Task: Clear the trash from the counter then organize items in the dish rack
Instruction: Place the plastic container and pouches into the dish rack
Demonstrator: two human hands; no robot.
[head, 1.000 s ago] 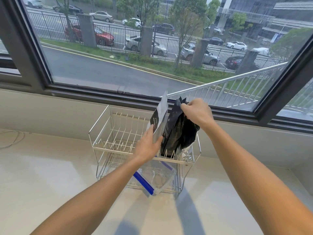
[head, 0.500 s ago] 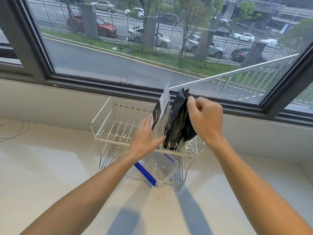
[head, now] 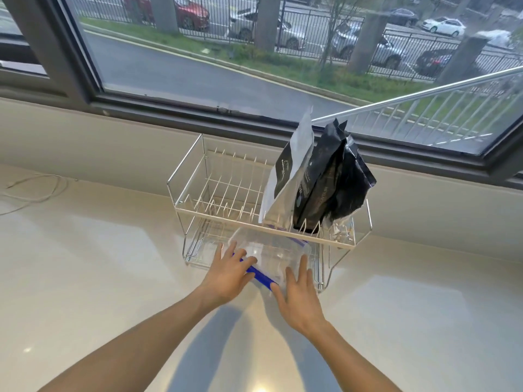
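Counter (head: pixel 99 278) pale and glossy beneath wide window (head: pixel 226 66).

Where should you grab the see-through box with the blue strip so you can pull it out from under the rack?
Probably by the clear box's two front corners, from the counter side. That end pokes out of the dish rack's lower shelf; the rest sits under wires. The left hand and right hand already rest there.

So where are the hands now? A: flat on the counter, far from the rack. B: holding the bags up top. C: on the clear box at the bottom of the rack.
C: the left hand and right hand both rest on the clear box in the rack's lower level, while the bags stand untouched up top.
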